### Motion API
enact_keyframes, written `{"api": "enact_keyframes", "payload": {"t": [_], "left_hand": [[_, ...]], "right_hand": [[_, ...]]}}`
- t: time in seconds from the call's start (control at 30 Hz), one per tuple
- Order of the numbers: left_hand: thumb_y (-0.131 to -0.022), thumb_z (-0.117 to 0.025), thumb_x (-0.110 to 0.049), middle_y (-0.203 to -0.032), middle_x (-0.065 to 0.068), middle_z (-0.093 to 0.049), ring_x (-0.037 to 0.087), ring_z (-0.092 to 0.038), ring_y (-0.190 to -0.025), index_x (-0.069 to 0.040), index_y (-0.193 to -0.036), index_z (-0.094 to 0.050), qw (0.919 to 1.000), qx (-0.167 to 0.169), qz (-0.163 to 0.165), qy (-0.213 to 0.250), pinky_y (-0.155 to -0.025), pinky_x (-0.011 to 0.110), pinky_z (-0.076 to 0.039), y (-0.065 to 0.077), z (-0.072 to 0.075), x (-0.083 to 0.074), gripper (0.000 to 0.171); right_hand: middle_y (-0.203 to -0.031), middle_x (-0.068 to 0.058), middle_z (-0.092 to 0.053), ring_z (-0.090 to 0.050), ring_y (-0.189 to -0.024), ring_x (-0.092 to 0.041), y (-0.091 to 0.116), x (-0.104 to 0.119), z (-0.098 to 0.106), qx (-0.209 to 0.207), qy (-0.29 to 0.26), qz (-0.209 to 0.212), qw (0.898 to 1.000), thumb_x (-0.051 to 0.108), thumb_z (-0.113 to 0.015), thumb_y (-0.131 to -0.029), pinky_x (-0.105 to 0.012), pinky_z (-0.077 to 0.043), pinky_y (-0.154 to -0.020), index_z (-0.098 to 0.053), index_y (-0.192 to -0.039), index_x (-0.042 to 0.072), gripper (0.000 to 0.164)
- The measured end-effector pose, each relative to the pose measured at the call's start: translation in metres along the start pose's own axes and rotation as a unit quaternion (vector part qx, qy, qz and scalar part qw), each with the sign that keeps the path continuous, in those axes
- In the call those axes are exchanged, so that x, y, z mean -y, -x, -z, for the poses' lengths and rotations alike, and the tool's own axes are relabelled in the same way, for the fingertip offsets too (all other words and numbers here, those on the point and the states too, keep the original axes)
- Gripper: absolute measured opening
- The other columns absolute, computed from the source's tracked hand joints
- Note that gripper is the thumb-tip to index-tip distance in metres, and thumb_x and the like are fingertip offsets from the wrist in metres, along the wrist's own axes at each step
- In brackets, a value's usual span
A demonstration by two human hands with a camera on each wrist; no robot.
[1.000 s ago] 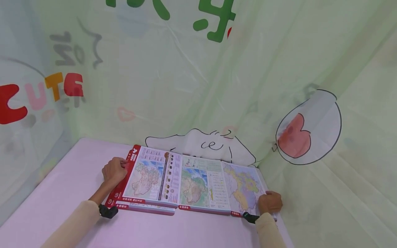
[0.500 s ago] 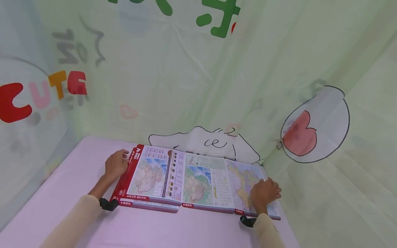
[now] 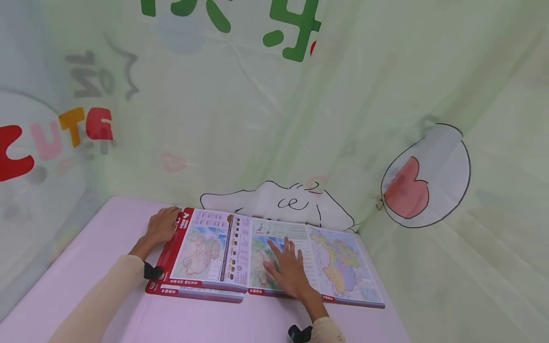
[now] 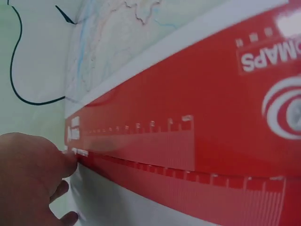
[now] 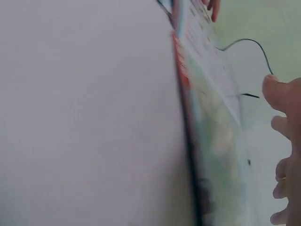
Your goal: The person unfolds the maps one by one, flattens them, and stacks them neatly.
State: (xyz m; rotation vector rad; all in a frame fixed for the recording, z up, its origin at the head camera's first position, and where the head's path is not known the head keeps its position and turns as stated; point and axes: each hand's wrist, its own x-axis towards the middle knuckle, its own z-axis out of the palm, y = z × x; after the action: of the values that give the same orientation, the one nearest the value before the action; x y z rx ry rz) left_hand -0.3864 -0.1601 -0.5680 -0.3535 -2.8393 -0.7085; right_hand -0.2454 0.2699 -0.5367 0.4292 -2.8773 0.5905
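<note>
Overall, head view: your map panels (image 3: 259, 247) run left-to-right lengthwise, red border (image 3: 173, 252) at your left hand (image 3: 163, 226), middle beneath your spread, unclenched right hand (image 3: 290, 271). Left wrist: fingertips (image 4: 69, 162) touch that border; grip cannot be told. Right wrist: panels lie beside your fingers (image 5: 281, 125).

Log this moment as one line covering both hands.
left hand: at red border of left map | right hand: fingers spread over middle map | right map: no hand on it

There are three large map panels (image 3: 199, 250) (image 3: 263, 269) (image 3: 336, 262), two wrist cameras (image 3: 153, 271) (image 3: 299, 334), one table (image 3: 257, 324) and one balloon drawing (image 3: 442, 183).
</note>
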Motion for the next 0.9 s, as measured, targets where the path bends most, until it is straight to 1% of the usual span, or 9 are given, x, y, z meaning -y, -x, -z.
{"api": "enact_keyframes", "payload": {"t": [0.07, 0.17, 0.27, 0.37, 0.47, 0.53, 0.7, 0.9], "left_hand": [[-0.095, -0.068, -0.009, -0.161, 0.03, -0.05, 0.055, -0.044, -0.147, 0.006, -0.157, -0.05, 1.0, -0.006, -0.004, -0.003, -0.116, 0.072, -0.044, 0.002, -0.004, 0.006, 0.067], [-0.095, -0.068, -0.011, -0.161, 0.029, -0.05, 0.054, -0.045, -0.146, 0.004, -0.158, -0.05, 0.9997, -0.014, -0.018, -0.013, -0.116, 0.073, -0.043, 0.005, -0.009, 0.013, 0.067], [-0.096, -0.067, -0.011, -0.161, 0.029, -0.051, 0.053, -0.045, -0.146, 0.004, -0.158, -0.05, 0.999, -0.018, -0.031, -0.028, -0.116, 0.073, -0.043, 0.01, -0.011, 0.016, 0.066], [-0.096, -0.067, -0.011, -0.162, 0.029, -0.051, 0.053, -0.046, -0.146, 0.003, -0.159, -0.05, 0.9985, -0.022, -0.04, -0.03, -0.117, 0.072, -0.043, 0.016, -0.01, 0.016, 0.066], [-0.094, -0.069, -0.011, -0.162, 0.029, -0.051, 0.054, -0.046, -0.146, 0.003, -0.159, -0.05, 0.9985, -0.026, -0.045, -0.015, -0.117, 0.074, -0.042, 0.025, -0.008, 0.011, 0.069], [-0.093, -0.071, -0.012, -0.162, 0.029, -0.051, 0.054, -0.046, -0.146, 0.003, -0.159, -0.05, 0.9984, -0.029, -0.047, -0.009, -0.117, 0.075, -0.042, 0.03, -0.008, 0.008, 0.071], [-0.094, -0.07, -0.014, -0.162, 0.029, -0.051, 0.053, -0.046, -0.146, 0.002, -0.159, -0.05, 0.9977, -0.044, -0.05, -0.01, -0.117, 0.075, -0.04, 0.043, -0.012, 0.007, 0.069], [-0.092, -0.072, -0.013, -0.159, 0.03, -0.054, 0.054, -0.048, -0.145, 0.002, -0.157, -0.053, 0.996, -0.068, -0.057, 0.006, -0.116, 0.076, -0.04, 0.068, -0.011, 0.003, 0.07]], "right_hand": [[-0.173, -0.04, -0.025, -0.021, -0.161, -0.066, 0.003, 0.006, -0.01, 0.031, 0.001, -0.004, 1.0, 0.051, -0.056, -0.108, -0.088, -0.015, -0.122, -0.043, -0.169, 0.021, 0.069], [-0.174, -0.039, -0.025, -0.018, -0.162, -0.066, 0.006, 0.007, -0.023, 0.064, 0.017, -0.014, 0.998, 0.055, -0.054, -0.107, -0.089, -0.012, -0.122, -0.042, -0.169, 0.024, 0.07], [-0.174, -0.039, -0.024, -0.017, -0.162, -0.066, 0.008, 0.005, -0.03, 0.082, 0.022, -0.017, 0.996, 0.056, -0.053, -0.108, -0.089, -0.011, -0.122, -0.04, -0.17, 0.025, 0.071], [-0.175, -0.038, -0.023, -0.017, -0.162, -0.066, 0.007, 0.005, -0.029, 0.083, 0.013, -0.017, 0.996, 0.056, -0.053, -0.107, -0.089, -0.01, -0.122, -0.04, -0.17, 0.024, 0.072], [-0.174, -0.038, -0.025, -0.018, -0.161, -0.067, 0.006, 0.005, -0.026, 0.078, 0.007, -0.016, 0.997, 0.056, -0.055, -0.107, -0.09, -0.011, -0.122, -0.042, -0.169, 0.023, 0.072], [-0.176, -0.036, -0.024, -0.017, -0.162, -0.066, 0.006, 0.004, -0.025, 0.083, 0.012, -0.022, 0.996, 0.055, -0.055, -0.106, -0.089, -0.01, -0.123, -0.041, -0.17, 0.024, 0.072], [-0.177, -0.035, -0.023, -0.015, -0.163, -0.065, 0.005, 0.004, -0.025, 0.087, 0.015, -0.029, 0.996, 0.055, -0.055, -0.106, -0.088, -0.009, -0.124, -0.04, -0.17, 0.026, 0.072], [-0.175, -0.036, -0.026, -0.017, -0.162, -0.066, 0.005, 0.006, -0.023, 0.078, 0.009, -0.033, 0.996, 0.056, -0.057, -0.105, -0.088, -0.011, -0.123, -0.043, -0.169, 0.024, 0.072]]}}
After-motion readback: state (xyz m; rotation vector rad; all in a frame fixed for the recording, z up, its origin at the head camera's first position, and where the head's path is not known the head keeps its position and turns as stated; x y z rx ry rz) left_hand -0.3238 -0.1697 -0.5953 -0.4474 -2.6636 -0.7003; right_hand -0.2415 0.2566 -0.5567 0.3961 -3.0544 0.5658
